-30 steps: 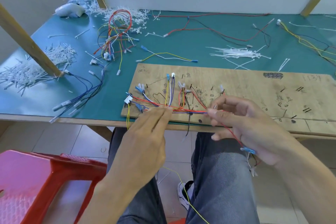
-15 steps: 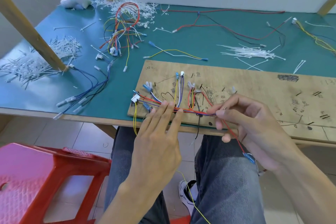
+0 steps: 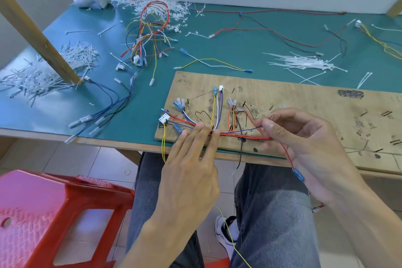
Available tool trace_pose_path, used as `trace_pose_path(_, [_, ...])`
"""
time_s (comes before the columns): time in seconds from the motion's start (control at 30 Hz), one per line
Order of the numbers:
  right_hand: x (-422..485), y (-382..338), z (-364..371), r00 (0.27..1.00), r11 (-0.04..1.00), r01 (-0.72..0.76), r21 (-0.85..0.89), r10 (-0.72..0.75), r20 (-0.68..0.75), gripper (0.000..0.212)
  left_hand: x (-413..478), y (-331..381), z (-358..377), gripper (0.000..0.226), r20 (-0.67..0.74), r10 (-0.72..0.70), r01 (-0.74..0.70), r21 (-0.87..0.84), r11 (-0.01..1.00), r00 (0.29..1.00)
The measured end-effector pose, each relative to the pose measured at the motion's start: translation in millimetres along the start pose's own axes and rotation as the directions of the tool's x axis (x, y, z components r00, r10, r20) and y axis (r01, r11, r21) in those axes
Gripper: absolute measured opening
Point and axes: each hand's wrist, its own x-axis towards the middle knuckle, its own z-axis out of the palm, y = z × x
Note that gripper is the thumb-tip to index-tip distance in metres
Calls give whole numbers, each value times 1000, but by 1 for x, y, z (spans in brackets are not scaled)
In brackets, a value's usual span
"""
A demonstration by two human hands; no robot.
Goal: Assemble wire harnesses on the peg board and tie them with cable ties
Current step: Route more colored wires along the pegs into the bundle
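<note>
Plainly, the wire harness (image 3: 219, 131) lies along the lower left part of the peg board (image 3: 315, 102), at the centre of the frame, its red, blue, yellow and white strands gathered into one horizontal run. Branches fan up from it to white and blue terminals at the pegs.

The left hand (image 3: 191, 172) lies over the run with its fingers (image 3: 201, 135) straight and slightly spread, the tips pressing the strands against the wood. The right hand (image 3: 304, 148) pinches the red wire (image 3: 286, 154) between thumb and curled forefinger, just right of the run. That wire drops past the palm to a blue terminal (image 3: 298, 175) hanging below the board's edge.

Handwritten numbers and characters are scattered across the board, with a dark smudged block near its upper right. None of it is clear enough to read.

A second ago the left fingers were bunched in a pinch on the run; now they are flattened and fanned. The right hand's pinch sits a little higher on the board than it did.

The board rests on a green counter (image 3: 250, 50). A loose sheaf of white cable ties (image 3: 304, 62) lies above the board, and a coiled multicoloured bundle (image 3: 150, 32) sits at upper centre. A red stool (image 3: 54, 213) fills the lower left.
</note>
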Motion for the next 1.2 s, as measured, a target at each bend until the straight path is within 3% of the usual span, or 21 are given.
trace_pose_path(0.23, [33,-15,4,988,995,-90,41,84,130,16,0,-1,1,62,47,18,-20,51,999,999])
trace_pose_path(0.37, [56,-21,8,982,991,-132,9,130,135,15,-1,-2,1,63,94,31,-38,83,996,995])
trace_pose_path(0.57, [87,-22,25,996,985,30,-170,-15,86,25,-4,-2,3,70,120,35,-53,156,986,992])
trace_pose_path(0.7, [109,-16,39,989,899,146,-412,-138,49,16,-3,1,7,79,137,34,-61,199,978,990])
trace_pose_path(0.93, [136,-12,47,979,814,200,-546,-148,138,19,-2,-5,9,76,132,28,-45,132,990,991])
trace_pose_path(1.2, [161,0,50,959,536,279,-797,-192,207,24,-4,-2,6,80,131,-25,38,-97,994,991])
